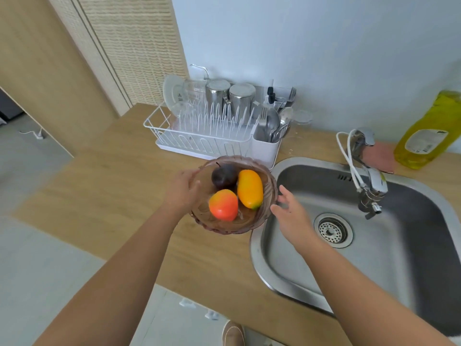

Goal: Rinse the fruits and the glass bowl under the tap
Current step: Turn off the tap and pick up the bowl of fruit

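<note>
Glass bowl (233,196) just left of the sink (274,275), on or barely above the counter (112,186); which, unclear. Mouth up, round, no long axis. Three fruits (250,188) inside. Left hand (183,188) grips the rim; right hand (290,211) spread beside the bowl. Tap (369,186) dry: rinsing all ahead.

we look down on a light wooden counter (104,186) set against a pale blue-white wall (311,46), a woven cream screen (139,46) and wood panel (37,71) at left, grey floor (37,270) below, in soft even daylight.
</note>
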Tool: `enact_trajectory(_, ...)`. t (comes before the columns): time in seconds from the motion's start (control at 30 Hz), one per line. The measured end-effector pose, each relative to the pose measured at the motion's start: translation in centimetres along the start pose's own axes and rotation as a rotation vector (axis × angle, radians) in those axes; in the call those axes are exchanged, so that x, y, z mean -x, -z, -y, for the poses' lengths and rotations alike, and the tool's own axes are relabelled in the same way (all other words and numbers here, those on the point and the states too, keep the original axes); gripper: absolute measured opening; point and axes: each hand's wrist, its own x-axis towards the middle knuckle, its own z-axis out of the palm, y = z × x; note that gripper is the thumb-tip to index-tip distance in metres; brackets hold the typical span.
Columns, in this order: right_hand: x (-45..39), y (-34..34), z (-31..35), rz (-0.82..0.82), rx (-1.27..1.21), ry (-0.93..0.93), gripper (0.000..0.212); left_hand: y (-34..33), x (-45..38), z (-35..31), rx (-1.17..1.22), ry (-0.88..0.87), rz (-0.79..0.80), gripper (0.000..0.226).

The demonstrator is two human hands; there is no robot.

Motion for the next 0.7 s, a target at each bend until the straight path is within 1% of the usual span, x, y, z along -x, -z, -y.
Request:
enact_trajectory(0.13, 0.0, -1.5, -0.3, -0.05, -0.028, 0.001, 0.062, -0.5, -0.5, 1.7, 0.029, 0.005, -0.016, 0.053)
enact_trajectory(0.3, 0.1, -2.5, -0.8, -0.054, -0.117, -0.01, 0.063, -0.5, -0.8, 2.4, 0.131, 0.087, 0.102, 0.053)
enact_trajectory(0.37, 0.1, -2.8, -0.8, -0.068, -0.119, -0.014, 0.063, -0.5, -0.8, 2.7, 0.173, 0.085, 0.115, 0.051)
enact_trajectory(0.53, 0.8, -3.7, -0.4, -0.13, -0.134, -0.021, 0.061, 0.1, -0.5, 3.3, 0.231, 0.056, 0.097, 0.048)
enact_trajectory(0.7, 2.3, -4.3, 0.8, -0.142, -0.144, 0.059, 0.06, 2.1, 0.0, 3.5, 0.448, 0.085, 0.05, 0.044)
